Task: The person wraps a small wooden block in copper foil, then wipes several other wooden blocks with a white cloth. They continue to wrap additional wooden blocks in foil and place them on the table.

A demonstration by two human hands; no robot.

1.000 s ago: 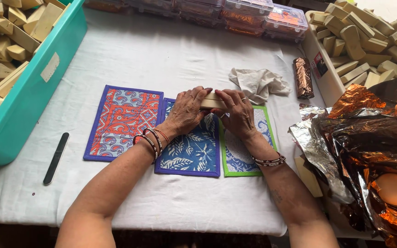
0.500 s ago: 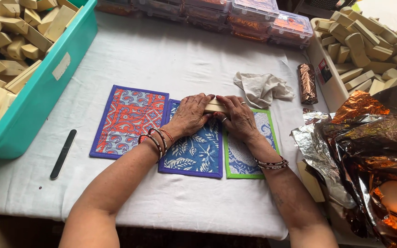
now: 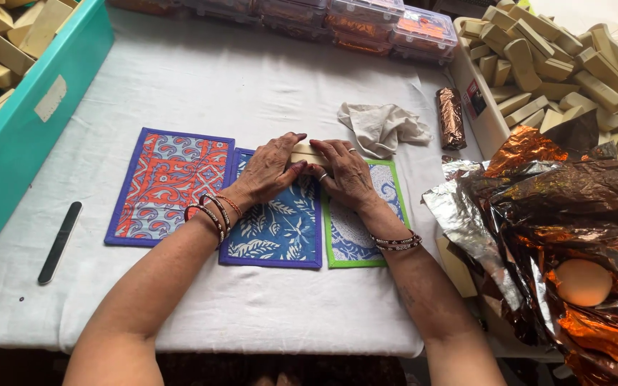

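Note:
My left hand and my right hand both press on a pale beige bar of soap that lies on the blue leaf-patterned mat. Only the bar's top edge shows between the fingers. A red and blue patterned mat lies to the left, and a green-edged mat sits under my right wrist. Bangles ring both wrists.
A teal bin of soap bars stands at left, a white tray of bars at right. A crumpled cloth, a copper-wrapped bar, loose copper foil, a black nail file and lidded boxes surround the mats.
Both hands stay pressed on the bar; the fingers shift slightly over it. The camera view has drifted a little.

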